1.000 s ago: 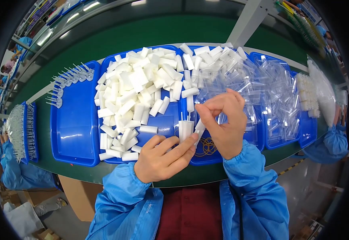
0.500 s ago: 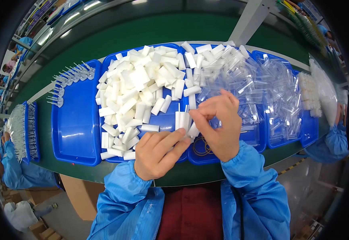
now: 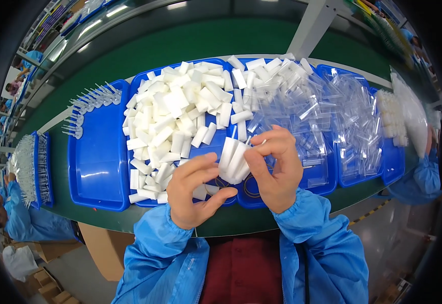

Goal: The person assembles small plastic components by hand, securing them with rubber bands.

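Note:
A cluster of white foam pieces, with thin stems sticking up from its top, is in the pinched fingers of my right hand. Close by on its left is my left hand, open, thumb and fingers apart; its fingertips come near the foam. Behind and left of my hands, a blue tray bears a heap of loose white foam pieces. Thin tan rubber bands lie in the tray under my right hand, partly covered by it.
Right of the foam heap, blue trays hold clear plastic pieces. On the left, a blue tray has white stemmed parts along its far edge. A metal post rises at the back. Co-workers in blue sit at both sides.
My left hand has come off the foam pieces and opened, moving slightly left. The cluster is now lifted and tilted in my right hand, showing more of its lower end.

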Action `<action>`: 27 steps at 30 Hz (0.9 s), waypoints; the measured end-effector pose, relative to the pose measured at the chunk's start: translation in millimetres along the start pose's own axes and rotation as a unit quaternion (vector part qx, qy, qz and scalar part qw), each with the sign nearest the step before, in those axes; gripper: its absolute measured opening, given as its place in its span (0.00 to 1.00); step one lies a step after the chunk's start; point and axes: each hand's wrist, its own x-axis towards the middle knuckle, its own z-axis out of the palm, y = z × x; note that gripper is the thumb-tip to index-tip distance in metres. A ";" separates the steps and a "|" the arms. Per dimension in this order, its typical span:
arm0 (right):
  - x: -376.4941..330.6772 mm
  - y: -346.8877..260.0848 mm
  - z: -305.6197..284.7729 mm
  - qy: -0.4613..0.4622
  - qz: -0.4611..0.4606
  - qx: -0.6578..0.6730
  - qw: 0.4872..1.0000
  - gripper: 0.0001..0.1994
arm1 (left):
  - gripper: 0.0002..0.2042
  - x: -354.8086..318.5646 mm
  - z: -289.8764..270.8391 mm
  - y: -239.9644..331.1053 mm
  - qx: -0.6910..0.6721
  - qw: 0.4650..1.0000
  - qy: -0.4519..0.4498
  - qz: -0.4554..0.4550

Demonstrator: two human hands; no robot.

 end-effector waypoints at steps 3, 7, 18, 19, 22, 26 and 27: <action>-7.3 -4.0 -2.9 -0.029 -0.014 -0.011 0.999 0.10 | 0.23 3.6 3.1 1.2 -0.059 0.996 0.015 -0.061; -16.9 -8.4 -9.8 -0.031 0.129 0.145 0.980 0.14 | 0.21 4.2 2.0 -0.1 -0.041 0.999 -0.006 -0.031; 17.9 0.3 -57.5 -0.268 0.083 0.037 0.959 0.17 | 0.21 5.1 5.7 -2.4 -0.059 0.995 -0.082 -0.005; 21.4 -1.4 -59.3 -0.281 0.046 0.003 0.959 0.16 | 0.21 5.2 6.3 -2.3 -0.052 0.995 -0.084 -0.003; 27.5 -2.8 -58.2 -0.294 -0.029 -0.041 0.955 0.14 | 0.21 5.3 6.1 -2.6 -0.033 0.996 -0.080 0.010; 28.4 -5.5 -56.0 -0.312 -0.021 0.001 0.950 0.12 | 0.22 5.1 3.9 -4.7 -0.001 0.996 -0.067 0.051; 26.1 -4.4 -56.4 -0.313 -0.021 0.002 0.949 0.12 | 0.22 4.5 5.3 -4.8 -0.013 0.996 -0.065 0.058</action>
